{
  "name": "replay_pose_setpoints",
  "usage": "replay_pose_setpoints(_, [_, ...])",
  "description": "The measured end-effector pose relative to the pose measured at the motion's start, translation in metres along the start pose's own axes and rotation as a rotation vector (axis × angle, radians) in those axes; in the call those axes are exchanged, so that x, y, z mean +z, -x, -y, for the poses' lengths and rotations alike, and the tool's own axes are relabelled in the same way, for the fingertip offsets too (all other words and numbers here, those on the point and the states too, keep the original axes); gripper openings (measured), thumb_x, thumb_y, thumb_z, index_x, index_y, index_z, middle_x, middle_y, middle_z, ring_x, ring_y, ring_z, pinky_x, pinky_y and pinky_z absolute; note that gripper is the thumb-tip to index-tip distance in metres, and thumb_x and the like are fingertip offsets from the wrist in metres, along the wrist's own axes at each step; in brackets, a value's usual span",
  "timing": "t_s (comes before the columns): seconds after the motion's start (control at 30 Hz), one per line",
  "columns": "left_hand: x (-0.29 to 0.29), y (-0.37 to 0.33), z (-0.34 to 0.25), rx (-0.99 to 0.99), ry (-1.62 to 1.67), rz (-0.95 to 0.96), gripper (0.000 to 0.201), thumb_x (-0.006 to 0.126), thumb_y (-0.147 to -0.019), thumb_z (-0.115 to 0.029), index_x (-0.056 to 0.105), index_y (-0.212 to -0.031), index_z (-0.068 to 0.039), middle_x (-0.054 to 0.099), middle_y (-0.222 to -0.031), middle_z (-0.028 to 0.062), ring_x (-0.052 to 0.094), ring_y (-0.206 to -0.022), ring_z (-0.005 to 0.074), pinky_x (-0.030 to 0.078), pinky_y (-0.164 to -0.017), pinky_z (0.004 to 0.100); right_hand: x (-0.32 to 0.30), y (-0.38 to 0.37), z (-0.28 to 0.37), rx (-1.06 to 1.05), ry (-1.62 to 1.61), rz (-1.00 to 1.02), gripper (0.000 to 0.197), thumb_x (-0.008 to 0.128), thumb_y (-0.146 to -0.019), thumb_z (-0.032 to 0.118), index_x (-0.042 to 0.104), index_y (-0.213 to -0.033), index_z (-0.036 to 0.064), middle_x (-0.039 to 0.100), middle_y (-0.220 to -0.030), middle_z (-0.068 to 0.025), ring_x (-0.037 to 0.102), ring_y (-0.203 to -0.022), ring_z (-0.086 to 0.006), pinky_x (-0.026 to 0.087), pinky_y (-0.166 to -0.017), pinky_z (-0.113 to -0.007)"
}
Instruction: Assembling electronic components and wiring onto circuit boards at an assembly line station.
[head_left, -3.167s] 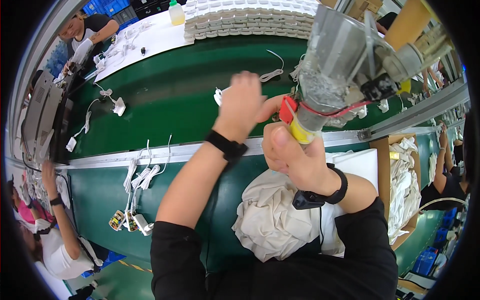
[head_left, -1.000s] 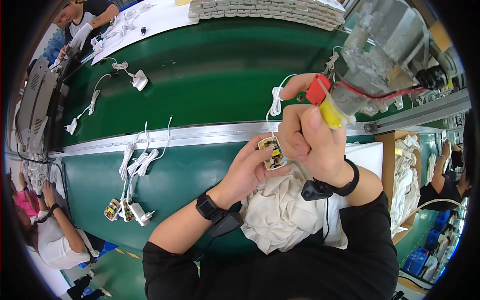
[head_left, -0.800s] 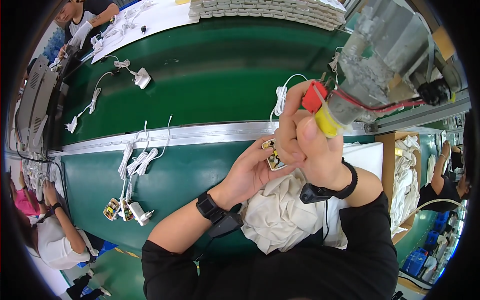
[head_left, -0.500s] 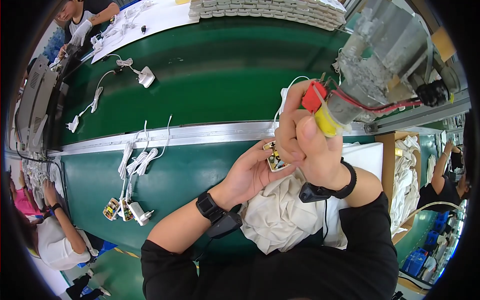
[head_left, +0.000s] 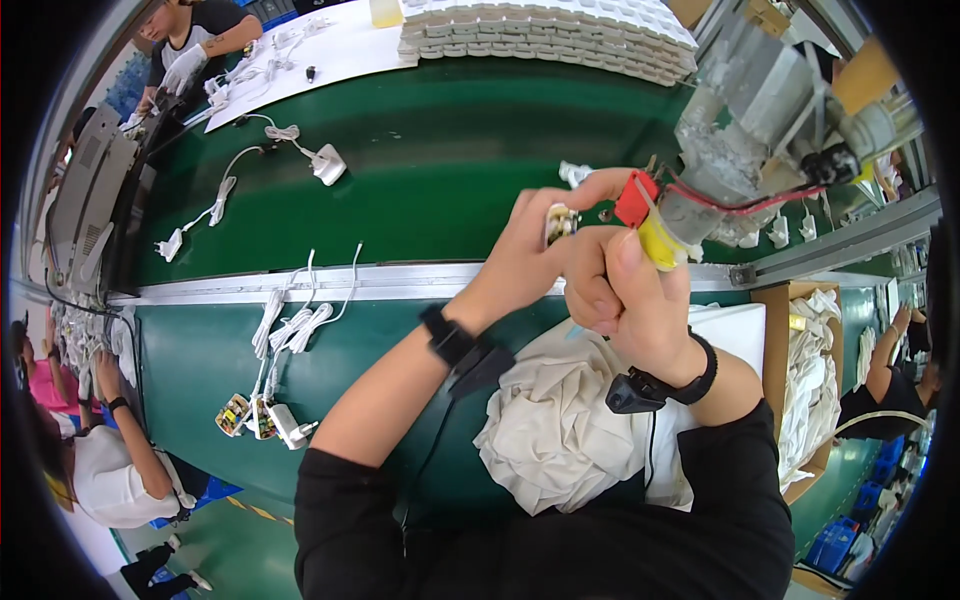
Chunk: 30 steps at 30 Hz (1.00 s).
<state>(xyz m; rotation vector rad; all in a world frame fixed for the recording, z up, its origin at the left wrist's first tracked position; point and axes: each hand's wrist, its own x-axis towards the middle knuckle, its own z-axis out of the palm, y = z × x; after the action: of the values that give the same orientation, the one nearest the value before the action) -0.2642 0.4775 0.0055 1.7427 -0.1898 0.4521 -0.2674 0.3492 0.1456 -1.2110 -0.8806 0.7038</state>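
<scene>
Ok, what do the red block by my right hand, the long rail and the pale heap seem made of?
Red block: probably smooth plastic, from its even colour and boxy edges.
Rail: looks like bare metal, probably aluminium, silvery with pale highlights.
Pale heap: fabric, matte and off-white, with soft folds; fibre unclear.

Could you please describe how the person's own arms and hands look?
The left hand and right hand are bare, without gloves. Black sleeves end near the elbows. Each wrist has a black strap carrying a dark, blocky device, with a thin black cable below.
</scene>
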Motion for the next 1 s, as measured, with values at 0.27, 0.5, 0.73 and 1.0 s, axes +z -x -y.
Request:
replay_pose_setpoints(0.27, [-0.034,-0.035,0.013,0.055,-0.840,-0.256,0.045,0.062,-0.079,-0.033,0.051,-0.101,0.004,0.053,-0.097,0.0215,0.055,-0.091,0.0377,0.050,-0.074,0.0420,-0.001,-0.004,0.002,0.033,0.004,-0.029,0.048,0.048,-0.093,0.042,0.035,-0.114,0.0013,0.033,-0.055,0.0028,0.029,-0.043,-0.0040,0.024,-0.040,-0.020])
replay_pose_setpoints(0.5, [-0.179,-0.013,0.004,-0.355,-1.670,-0.551,0.051,0.071,-0.071,-0.041,0.053,-0.098,-0.001,0.050,-0.107,0.0152,0.055,-0.095,0.0300,0.053,-0.070,0.0374,0.003,-0.005,0.005,0.010,0.007,0.024,0.043,0.049,-0.093,0.037,0.037,-0.112,0.0005,0.034,-0.056,0.0030,0.029,-0.044,-0.0035,0.024,-0.040,-0.020])
replay_pose_setpoints(0.73, [-0.179,0.006,-0.001,-0.689,-0.956,-0.507,0.043,0.068,-0.078,-0.035,0.052,-0.102,-0.003,0.057,-0.100,0.0125,0.061,-0.088,0.0233,0.053,-0.068,0.0326,0.007,-0.004,0.008,0.036,0.007,0.032,0.042,0.049,-0.093,0.036,0.038,-0.110,-0.0001,0.034,-0.056,0.0033,0.029,-0.045,-0.0030,0.024,-0.040,-0.020])
replay_pose_setpoints(1.0, [-0.060,0.030,-0.054,-0.422,0.961,-0.448,0.021,0.049,-0.093,-0.021,0.042,-0.108,-0.008,0.057,-0.116,0.0129,0.061,-0.100,0.0197,0.052,-0.061,0.0219,-0.001,-0.010,0.009,0.005,0.020,-0.044,0.043,0.050,-0.093,0.037,0.038,-0.110,-0.0005,0.034,-0.055,0.0034,0.029,-0.043,-0.0032,0.024,-0.039,-0.020])
